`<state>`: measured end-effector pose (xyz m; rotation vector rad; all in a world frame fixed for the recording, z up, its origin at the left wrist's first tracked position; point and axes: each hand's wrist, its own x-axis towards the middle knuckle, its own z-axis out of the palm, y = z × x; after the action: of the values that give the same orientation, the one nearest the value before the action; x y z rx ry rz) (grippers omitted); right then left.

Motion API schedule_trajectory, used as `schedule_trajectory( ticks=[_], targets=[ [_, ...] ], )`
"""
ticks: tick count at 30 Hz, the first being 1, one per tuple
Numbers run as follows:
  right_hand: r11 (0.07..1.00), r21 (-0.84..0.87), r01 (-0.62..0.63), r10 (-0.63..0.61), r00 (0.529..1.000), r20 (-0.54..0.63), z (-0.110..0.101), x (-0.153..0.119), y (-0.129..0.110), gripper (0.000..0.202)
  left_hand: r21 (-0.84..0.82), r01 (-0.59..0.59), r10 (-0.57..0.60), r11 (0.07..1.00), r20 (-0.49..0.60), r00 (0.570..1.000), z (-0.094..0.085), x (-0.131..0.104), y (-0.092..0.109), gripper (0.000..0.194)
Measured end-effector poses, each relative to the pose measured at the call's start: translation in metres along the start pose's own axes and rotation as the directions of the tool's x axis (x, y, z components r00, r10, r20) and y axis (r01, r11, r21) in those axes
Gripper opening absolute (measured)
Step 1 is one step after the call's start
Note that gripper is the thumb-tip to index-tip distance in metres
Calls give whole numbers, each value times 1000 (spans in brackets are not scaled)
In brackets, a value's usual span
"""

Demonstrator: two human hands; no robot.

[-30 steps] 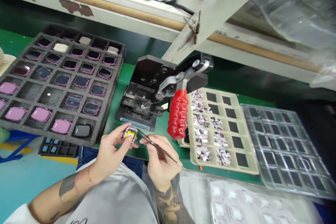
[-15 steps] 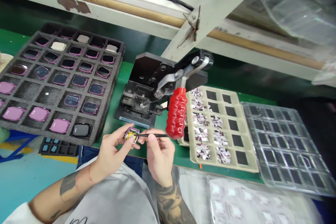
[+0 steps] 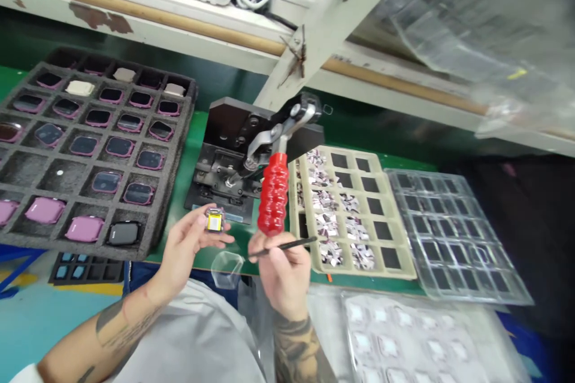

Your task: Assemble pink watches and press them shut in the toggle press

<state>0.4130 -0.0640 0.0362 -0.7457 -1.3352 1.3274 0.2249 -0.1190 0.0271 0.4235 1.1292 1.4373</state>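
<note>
"Hands sit apart at lower center of the frame, over a green table (image 3: 191, 134). Left hand (image 3: 186, 242) pinches a small watch-like case (image 3: 215, 222) between thumb and fingertips, its yellow-and-white inside facing the camera, the other fingers loosely spread."

"And the right?"

"Right hand (image 3: 287, 275), at center, is curled closed around a slim black tool (image 3: 296, 243). A piece of clear film (image 3: 227, 269) appears at the tool's left end, below the case; whether the tip grips it or it merely clings there cannot be told from this angle."

"What could go wrong?"

"The film, first. If only a light cling holds it, a quick turn of the wrist could shed it onto clothing or the table edge."

"And the case?"

"Pinched at its edge, it could tip if the thumb slackened; a thumb sliding inward could smudge the exposed part."

"That red handle (image 3: 273, 194)?"

"Directly above the right fingers in the frame, on a black clamp fixture (image 3: 229, 167). Contact is unclear, but a sudden lift of the knuckles might jog it."

"Trouble at the sides?"

"A beige tray (image 3: 392, 215) of small silvery pieces sits right of center; the tool's right end could catch its rim on a careless swing. At left, a dark foam tray (image 3: 72, 182) of watch cases has a corner near the left hand, where a stray wrist might nudge it."
</note>
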Motion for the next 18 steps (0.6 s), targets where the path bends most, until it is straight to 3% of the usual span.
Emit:
schedule_trajectory(
  ticks=[1, 3, 5, 6, 7, 8, 9, 10, 12, 14, 16, 18],
  targets=[
    [999, -16, 39, -39, 999, 28, -11, 9, -8, 23, 23, -13, 14, 1000, -16, 1000, -2, 4, -1, 61],
    [947, -248, 205, -241, 962, -126, -35, 27, -23, 21, 118, -82, 87, 990, -36, 996, -8, 8, -5, 59],
    [708, -644, 290, -565, 780, -270, -57, 41, -34, 6, 216, -148, 155, 965, -15, 988, -12, 9, -11, 57],
    [555, -784, 280, -668, 711, -219, -65, 44, -36, 11, 259, -168, 173, 951, 6, 985, -14, 8, -14, 56],
    [415, -863, 290, -695, 713, -95, -70, 44, -37, 21, 298, -183, 183, 937, 29, 983, -17, 6, -16, 55],
    [302, -893, 333, -632, 771, 74, -72, 42, -35, 28, 333, -196, 191, 922, 49, 980, -19, 4, -19, 54],
    [220, -893, 393, -491, 836, 246, -72, 38, -32, 31, 362, -208, 199, 908, 65, 978, -21, 2, -20, 51],
    [156, -881, 448, -316, 867, 385, -70, 34, -28, 31, 388, -219, 205, 895, 77, 976, -23, 1, -21, 47],
    [51, -856, 514, -5, 858, 514, -65, 26, -22, 28, 429, -234, 219, 873, 86, 972, -25, -1, -21, 39],
    [-5, -858, 514, 126, 852, 509, -67, 26, -21, 28, 455, -247, 229, 855, 95, 969, -27, -1, -21, 35],
    [-16, -905, 425, 55, 904, 423, -81, 35, -27, 30, 473, -258, 233, 842, 113, 966, -28, -1, -20, 33],
    [-7, -972, 237, -84, 968, 236, -104, 52, -37, 29, 483, -264, 230, 835, 129, 964, -29, 0, -20, 33]
  ],
)
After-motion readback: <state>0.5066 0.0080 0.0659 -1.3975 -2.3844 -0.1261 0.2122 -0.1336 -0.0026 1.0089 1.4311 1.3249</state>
